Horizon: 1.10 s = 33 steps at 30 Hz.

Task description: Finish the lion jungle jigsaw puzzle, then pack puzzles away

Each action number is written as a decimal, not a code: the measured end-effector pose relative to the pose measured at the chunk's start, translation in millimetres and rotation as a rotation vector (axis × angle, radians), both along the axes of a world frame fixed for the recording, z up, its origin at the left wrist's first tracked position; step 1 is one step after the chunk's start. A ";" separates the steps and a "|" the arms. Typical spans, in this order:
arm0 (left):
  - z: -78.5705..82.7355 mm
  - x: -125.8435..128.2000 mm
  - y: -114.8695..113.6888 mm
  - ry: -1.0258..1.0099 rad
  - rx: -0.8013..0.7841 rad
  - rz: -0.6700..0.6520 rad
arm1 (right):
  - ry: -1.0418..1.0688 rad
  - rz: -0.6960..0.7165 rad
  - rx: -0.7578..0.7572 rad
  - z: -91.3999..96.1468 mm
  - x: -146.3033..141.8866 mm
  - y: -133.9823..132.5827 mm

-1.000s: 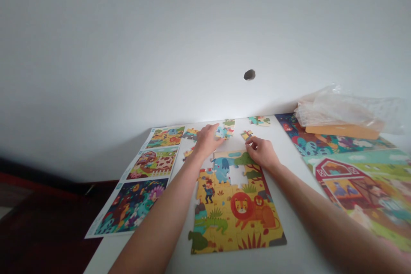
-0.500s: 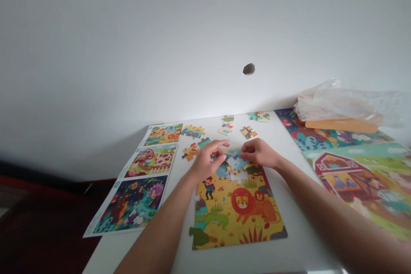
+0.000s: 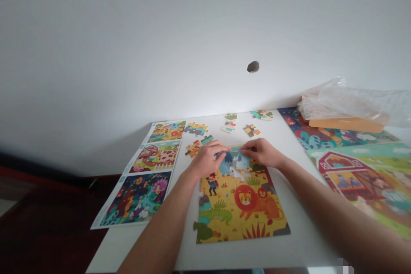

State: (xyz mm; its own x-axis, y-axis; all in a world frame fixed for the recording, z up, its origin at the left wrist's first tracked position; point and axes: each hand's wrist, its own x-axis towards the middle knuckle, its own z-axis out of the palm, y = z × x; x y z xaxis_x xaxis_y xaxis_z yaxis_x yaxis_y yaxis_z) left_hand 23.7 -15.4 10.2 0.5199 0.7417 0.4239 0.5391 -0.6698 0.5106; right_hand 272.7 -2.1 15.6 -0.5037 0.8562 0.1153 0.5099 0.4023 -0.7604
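The piece (image 3: pixel 243 163), pinched by the right hand (image 3: pixel 262 153), was brought over the gap (image 3: pixel 238 174), now partly covered; the left hand's (image 3: pixel 206 159) grip was unclear.

puzzle (image 3: pixel 229 201) partly hidden by left hand (image 3: pixel 208 159) and right hand (image 3: pixel 263 152), farm picture (image 3: pixel 348 180) cut off at right

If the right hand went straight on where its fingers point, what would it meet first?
Most likely the left hand, whose fingers face it near the top of the puzzle, though relative height is hard to judge.
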 end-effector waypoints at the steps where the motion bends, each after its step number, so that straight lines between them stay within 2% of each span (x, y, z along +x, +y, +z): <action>1: -0.7 -0.1 0.2 0.010 -0.006 -0.006 | -0.021 -0.002 0.027 -0.7 -1.3 -0.4; 6: -2.9 0.4 0.5 0.032 -0.021 -0.041 | -0.114 -0.023 0.142 -3.0 -6.5 -1.3; 14: -2.0 0.6 0.6 0.053 -0.037 -0.032 | -0.118 0.035 0.244 -9.4 -8.0 0.7; 24: -9.3 -1.8 7.5 0.009 -0.003 0.079 | -0.157 0.065 0.312 -12.4 -11.3 -2.3; 30: -15.7 -6.9 14.0 -0.019 0.057 0.244 | -0.171 0.082 0.308 -11.5 -10.8 -2.2; 33: -16.1 -8.3 15.0 -0.033 0.070 0.272 | -0.176 0.090 0.301 -9.2 -10.8 -3.2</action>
State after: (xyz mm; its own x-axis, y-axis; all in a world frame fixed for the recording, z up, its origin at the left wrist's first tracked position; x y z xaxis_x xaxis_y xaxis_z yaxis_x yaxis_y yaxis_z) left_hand 15.4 -0.4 -5.9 0.2904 0.8205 0.4924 0.6878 -0.5367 0.4887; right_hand 261.9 -5.3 6.4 -0.6098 0.7485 0.2604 0.5750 0.6440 -0.5046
